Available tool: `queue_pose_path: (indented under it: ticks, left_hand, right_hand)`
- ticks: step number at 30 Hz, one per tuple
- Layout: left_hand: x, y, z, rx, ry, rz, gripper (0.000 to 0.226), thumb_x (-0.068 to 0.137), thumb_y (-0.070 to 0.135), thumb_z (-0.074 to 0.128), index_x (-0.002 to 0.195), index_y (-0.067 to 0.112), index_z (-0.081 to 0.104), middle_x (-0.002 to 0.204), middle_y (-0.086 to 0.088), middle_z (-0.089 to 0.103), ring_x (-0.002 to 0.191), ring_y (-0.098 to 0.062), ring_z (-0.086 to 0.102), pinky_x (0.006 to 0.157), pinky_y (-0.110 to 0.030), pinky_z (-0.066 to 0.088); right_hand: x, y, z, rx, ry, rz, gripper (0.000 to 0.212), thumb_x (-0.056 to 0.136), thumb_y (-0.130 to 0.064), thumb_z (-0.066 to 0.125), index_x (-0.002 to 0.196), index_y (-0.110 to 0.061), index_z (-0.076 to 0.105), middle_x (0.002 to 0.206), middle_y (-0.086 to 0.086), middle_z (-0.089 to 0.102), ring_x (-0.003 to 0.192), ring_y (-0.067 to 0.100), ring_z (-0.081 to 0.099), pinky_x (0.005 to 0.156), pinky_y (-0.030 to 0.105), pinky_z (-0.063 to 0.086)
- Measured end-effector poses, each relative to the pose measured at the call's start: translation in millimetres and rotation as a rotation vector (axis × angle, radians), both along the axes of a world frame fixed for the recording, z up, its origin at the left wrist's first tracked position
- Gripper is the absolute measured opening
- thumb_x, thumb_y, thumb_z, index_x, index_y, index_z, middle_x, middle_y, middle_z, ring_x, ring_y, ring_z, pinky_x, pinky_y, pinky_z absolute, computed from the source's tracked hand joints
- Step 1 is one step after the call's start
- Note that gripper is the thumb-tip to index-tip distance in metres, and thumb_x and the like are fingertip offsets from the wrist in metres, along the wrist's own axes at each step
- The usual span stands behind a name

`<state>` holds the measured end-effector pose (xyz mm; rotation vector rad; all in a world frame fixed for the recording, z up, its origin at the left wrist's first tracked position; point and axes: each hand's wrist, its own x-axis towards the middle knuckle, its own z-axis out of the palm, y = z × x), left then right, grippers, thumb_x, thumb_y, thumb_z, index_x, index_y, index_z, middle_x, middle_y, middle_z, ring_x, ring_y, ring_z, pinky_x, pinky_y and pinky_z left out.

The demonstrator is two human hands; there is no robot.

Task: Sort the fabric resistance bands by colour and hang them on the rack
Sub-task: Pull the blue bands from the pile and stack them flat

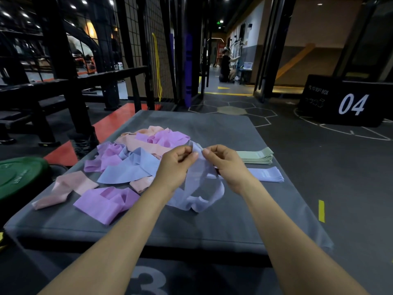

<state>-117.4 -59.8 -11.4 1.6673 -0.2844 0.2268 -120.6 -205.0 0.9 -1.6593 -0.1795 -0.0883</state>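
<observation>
- Two hands meet over the middle of the box: our left hand (177, 161) and our right hand (223, 161) each pinch the top edge of one pale blue band (200, 188) between thumb and curled fingers, with only a narrow gap between the two grips.
- From our fingers the band hangs down as a loose loop, and its lower end rests crumpled on the grey pad (212, 226) between our forearms.
- Just right of our right hand we see a flat stack of pale blue bands (268, 174), and behind it, a little farther from us, a neat stack of green bands (257, 155); the two stacks lie near each other but apart.
- Left of our left hand lies the unsorted heap (136, 154), a tangle of purple, peach, pink and blue bands; a purple band (106, 202) and a pink band (66, 189) lie at its near edge.
- Beyond the pad on the left a green weight plate (19, 175) rests on the floor.
- Farther back a black wire grid rack (153, 50) stands upright, with a yellow cord (158, 67) hanging on it.
- At the far right sits a black box marked 04 (348, 103).
</observation>
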Motion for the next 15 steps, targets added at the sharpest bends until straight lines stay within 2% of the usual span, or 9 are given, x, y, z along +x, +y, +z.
queue_pose_path:
  ticks: [2, 3, 4, 6, 9, 15]
  left_hand:
    - [1, 3, 1, -0.108, 0.061, -0.009, 0.011, 0.091, 0.019, 0.059, 0.092, 0.016, 0.069, 0.101, -0.011, 0.071, 0.103, -0.035, 0.063, 0.096, -0.052, 0.048]
    - [2, 4, 1, -0.149, 0.088, 0.001, 0.011, 0.09, 0.021, 0.059, 0.09, 0.018, 0.07, 0.101, -0.01, 0.07, 0.104, -0.036, 0.062, 0.096, -0.054, 0.047]
    - [2, 6, 1, -0.189, 0.112, 0.012, 0.011, 0.09, 0.023, 0.059, 0.088, 0.021, 0.07, 0.099, -0.007, 0.07, 0.102, -0.033, 0.063, 0.095, -0.053, 0.048]
    - [2, 9, 4, -0.295, 0.14, 0.014, 0.015, 0.093, 0.022, 0.056, 0.084, 0.021, 0.068, 0.089, 0.0, 0.069, 0.09, -0.022, 0.063, 0.088, -0.044, 0.053]
    - [2, 11, 8, -0.472, 0.179, -0.045, 0.02, 0.096, 0.014, 0.048, 0.085, 0.017, 0.064, 0.079, 0.004, 0.068, 0.074, -0.01, 0.063, 0.075, -0.03, 0.052]
    - [7, 15, 9, -0.722, 0.235, -0.135, 0.019, 0.097, 0.013, 0.043, 0.093, 0.009, 0.062, 0.089, -0.002, 0.065, 0.085, -0.014, 0.06, 0.098, -0.038, 0.042]
  right_hand:
    - [-2, 2, -1, 0.028, 0.042, 0.096, 0.005, 0.091, -0.017, 0.059, 0.087, -0.015, 0.059, 0.079, -0.001, 0.06, 0.07, 0.007, 0.057, 0.068, 0.02, 0.047]
    - [-2, 2, -1, 0.013, 0.049, 0.131, 0.001, 0.09, -0.014, 0.061, 0.089, -0.015, 0.06, 0.083, 0.001, 0.061, 0.073, 0.008, 0.058, 0.071, 0.021, 0.048]
    - [-2, 1, -2, -0.012, 0.048, 0.157, 0.006, 0.088, -0.011, 0.063, 0.093, -0.013, 0.061, 0.087, 0.003, 0.061, 0.076, 0.01, 0.058, 0.074, 0.023, 0.048]
    - [-2, -1, -4, -0.111, 0.021, 0.181, 0.014, 0.083, -0.002, 0.067, 0.095, -0.009, 0.063, 0.088, 0.005, 0.063, 0.079, 0.013, 0.058, 0.077, 0.025, 0.049]
    - [-2, -1, -9, -0.426, -0.061, 0.104, 0.013, 0.079, 0.001, 0.067, 0.084, -0.01, 0.063, 0.082, 0.002, 0.063, 0.075, 0.012, 0.056, 0.071, 0.024, 0.046]
    - [2, 9, -30, -0.829, -0.018, 0.102, 0.013, 0.08, -0.016, 0.067, 0.079, -0.023, 0.056, 0.083, -0.003, 0.061, 0.075, 0.014, 0.055, 0.069, 0.021, 0.04]
